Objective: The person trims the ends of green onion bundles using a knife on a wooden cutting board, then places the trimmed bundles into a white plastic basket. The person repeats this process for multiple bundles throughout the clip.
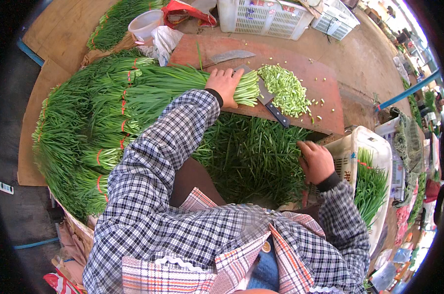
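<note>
My left hand (225, 86) grips a thick bunch of garlic chives (185, 81) near its pale cut ends. The bunch lies on a reddish wooden board (302, 62). A kitchen knife with a black handle (277, 114) rests on the board between the stem ends and a heap of short chopped stems (282, 88). Farther back on the board lies a second, curved blade (233, 56). My right hand (316, 161), slightly blurred, hovers right of the loose green leaves (255, 158) below the board. Its fingers are bent and apart, with nothing visible in them.
Many chive bunches tied with red bands (108, 114) are stacked at left. A white plastic crate (372, 147) holding chives stands at right. Behind the board are another white crate (266, 18), a plastic tub (146, 25) and a red bag (187, 13).
</note>
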Available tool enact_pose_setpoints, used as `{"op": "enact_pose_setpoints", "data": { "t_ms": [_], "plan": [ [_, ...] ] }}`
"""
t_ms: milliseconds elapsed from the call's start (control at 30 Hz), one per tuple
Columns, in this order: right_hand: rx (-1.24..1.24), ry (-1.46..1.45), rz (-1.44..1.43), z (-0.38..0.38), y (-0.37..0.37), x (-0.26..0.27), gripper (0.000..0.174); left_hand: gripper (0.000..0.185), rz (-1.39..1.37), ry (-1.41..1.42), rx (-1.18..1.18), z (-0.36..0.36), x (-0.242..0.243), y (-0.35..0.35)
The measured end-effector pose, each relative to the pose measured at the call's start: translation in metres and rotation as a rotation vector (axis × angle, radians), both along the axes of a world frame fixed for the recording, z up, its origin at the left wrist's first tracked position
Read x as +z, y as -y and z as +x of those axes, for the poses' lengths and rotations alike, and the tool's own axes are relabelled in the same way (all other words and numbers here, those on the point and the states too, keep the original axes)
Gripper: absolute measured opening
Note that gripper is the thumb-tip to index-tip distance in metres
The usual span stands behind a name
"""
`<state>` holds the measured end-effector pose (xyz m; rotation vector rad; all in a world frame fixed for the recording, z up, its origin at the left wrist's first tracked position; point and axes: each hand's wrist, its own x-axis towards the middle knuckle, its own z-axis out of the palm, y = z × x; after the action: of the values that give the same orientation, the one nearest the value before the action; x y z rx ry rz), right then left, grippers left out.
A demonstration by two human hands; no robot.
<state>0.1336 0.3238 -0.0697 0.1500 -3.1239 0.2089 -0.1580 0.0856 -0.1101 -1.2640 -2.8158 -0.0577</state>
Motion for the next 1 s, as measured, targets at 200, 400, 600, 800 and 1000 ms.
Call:
{"op": "enact_pose_setpoints", "data": {
  "t_ms": [200,400,600,800,1000],
  "plan": [
    [0.040,-0.157,-0.016,-0.085,0.017,-0.033,0.048,0.101,-0.021,0.059,0.001,-0.004,0.005,0.001],
    [-0.016,-0.198,0.080,-0.133,0.022,-0.070,0.047,0.073,0.041,0.041,-0.007,-0.004,0.002,-0.003],
    [-0.070,-0.172,0.179,-0.139,0.023,-0.082,0.045,0.065,0.026,0.064,0.001,-0.004,0.001,-0.007],
    [0.003,-0.097,0.291,-0.129,0.020,-0.064,0.043,0.066,0.029,0.068,0.002,-0.004,0.005,-0.005],
    [-0.113,0.004,0.114,-0.091,-0.010,-0.036,0.046,0.070,0.026,0.088,0.010,-0.003,0.010,-0.001]
  ]
}}
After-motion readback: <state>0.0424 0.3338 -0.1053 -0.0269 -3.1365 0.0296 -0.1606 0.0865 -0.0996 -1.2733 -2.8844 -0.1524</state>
